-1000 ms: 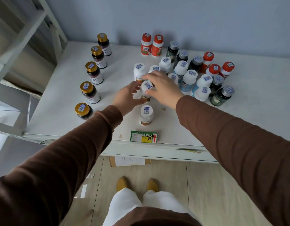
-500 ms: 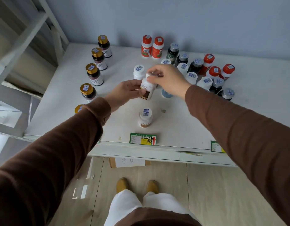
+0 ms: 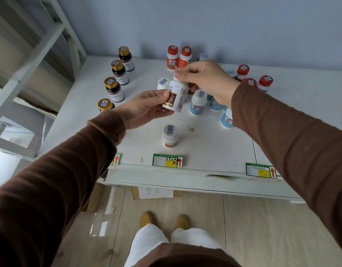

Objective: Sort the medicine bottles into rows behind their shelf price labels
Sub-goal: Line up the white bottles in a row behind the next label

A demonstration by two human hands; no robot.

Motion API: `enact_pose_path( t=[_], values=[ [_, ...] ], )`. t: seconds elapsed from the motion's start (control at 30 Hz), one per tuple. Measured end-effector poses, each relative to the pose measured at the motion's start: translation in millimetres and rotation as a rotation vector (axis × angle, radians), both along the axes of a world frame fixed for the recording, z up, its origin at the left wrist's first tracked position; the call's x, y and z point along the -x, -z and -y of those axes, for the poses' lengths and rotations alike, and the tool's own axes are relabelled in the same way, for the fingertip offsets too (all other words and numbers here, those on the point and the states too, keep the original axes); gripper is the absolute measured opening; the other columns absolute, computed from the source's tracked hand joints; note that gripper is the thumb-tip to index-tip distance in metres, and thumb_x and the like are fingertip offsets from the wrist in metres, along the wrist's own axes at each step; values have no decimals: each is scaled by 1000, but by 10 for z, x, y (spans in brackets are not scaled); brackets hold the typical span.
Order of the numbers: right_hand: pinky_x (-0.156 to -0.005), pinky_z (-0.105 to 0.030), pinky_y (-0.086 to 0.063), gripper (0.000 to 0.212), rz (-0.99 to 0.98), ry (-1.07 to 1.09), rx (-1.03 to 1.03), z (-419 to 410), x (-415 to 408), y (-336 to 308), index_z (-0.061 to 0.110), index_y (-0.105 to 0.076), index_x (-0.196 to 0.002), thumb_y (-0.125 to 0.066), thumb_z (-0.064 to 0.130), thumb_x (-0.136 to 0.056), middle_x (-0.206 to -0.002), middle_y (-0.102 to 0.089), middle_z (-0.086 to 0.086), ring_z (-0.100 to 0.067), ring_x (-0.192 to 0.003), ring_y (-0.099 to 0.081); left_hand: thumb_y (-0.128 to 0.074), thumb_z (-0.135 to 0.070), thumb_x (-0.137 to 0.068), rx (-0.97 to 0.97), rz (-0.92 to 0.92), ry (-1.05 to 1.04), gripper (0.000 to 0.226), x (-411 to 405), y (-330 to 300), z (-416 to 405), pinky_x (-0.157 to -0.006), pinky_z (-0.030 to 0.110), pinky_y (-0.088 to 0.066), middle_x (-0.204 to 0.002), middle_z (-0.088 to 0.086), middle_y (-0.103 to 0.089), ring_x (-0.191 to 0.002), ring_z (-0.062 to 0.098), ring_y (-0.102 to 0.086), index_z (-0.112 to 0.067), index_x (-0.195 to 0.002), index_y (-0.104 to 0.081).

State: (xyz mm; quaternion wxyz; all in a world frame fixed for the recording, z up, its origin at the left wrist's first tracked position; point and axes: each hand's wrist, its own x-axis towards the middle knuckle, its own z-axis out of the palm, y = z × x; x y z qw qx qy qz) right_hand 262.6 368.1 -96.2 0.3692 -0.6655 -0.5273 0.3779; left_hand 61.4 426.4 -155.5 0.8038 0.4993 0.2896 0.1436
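A white bottle with a brown label (image 3: pixel 175 97) is held tilted above the white shelf (image 3: pixel 204 147). My left hand (image 3: pixel 145 108) grips its lower body and my right hand (image 3: pixel 206 78) pinches its cap. A matching white bottle (image 3: pixel 170 135) stands behind the middle green price label (image 3: pixel 167 160). Another white bottle (image 3: pixel 162 83) stands just behind my left hand. Gold-capped dark bottles (image 3: pixel 114 89) form a row on the left. Red-capped bottles (image 3: pixel 178 57) stand at the back, and blue-and-white bottles (image 3: pixel 198 102) cluster under my right arm.
Two more green price labels sit on the shelf's front edge, one at the left (image 3: pixel 115 159) and one at the right (image 3: pixel 260 170). More red-capped bottles (image 3: pixel 264 82) stand at the back right. A white frame (image 3: pixel 31 60) rises at the left. A cardboard box (image 3: pixel 154 192) lies under the shelf.
Both hands have lifted the white bottle off the shelf and tilted it so its label faces me. The view has shifted closer.
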Motion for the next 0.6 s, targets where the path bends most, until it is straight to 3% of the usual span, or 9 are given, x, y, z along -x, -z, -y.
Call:
enact_pose_path(
  t=[0.1, 0.27, 0.33, 0.43, 0.6],
  values=[
    [-79, -26, -55, 27, 22, -94, -23, 41, 10, -25, 18, -69, -117, -64, 31, -93, -100, -68, -3, -11, -85, -61, -64, -25, -86, -156, -64, 30, 50, -7, -46, 5, -107, 33, -47, -131, 13, -65, -123, 26, -61, -7, -133, -59],
    [-82, -2, -45, 33, 133, -216, -57, 72, 19, 33, 14, -59, -131, -57, 14, -98, -118, -61, 5, 4, -95, -57, -77, -16, -79, -423, -254, -4, 48, -69, -77, 49, -101, 27, -49, -116, 1, -73, -109, 16, -68, -13, -126, -64],
    [-91, -7, -45, 35, 152, -239, -52, 65, 29, 87, 15, -57, -134, -56, 13, -99, -126, -60, 3, 0, -108, -57, -80, -15, -79, -505, -312, -48, 47, -87, -43, 77, -93, 22, -50, -112, -1, -74, -104, 13, -70, -14, -124, -64],
    [-108, -29, -43, 42, 229, -245, -39, 37, 55, 190, 18, -54, -138, -60, 17, -96, -135, -58, 1, -11, -124, -54, -83, -16, -77, -596, -375, -111, 51, -112, 44, 114, -82, 13, -50, -111, -3, -73, -99, 8, -70, -16, -123, -64],
    [-98, -31, -42, 38, 521, -231, -63, 19, 145, 376, 19, -60, -128, -64, 23, -90, -128, -58, -1, -19, -116, -55, -84, -16, -76, -684, -422, -144, 49, -120, 239, 116, -84, 17, -51, -110, -1, -73, -97, 9, -69, -14, -121, -65]
  ],
)
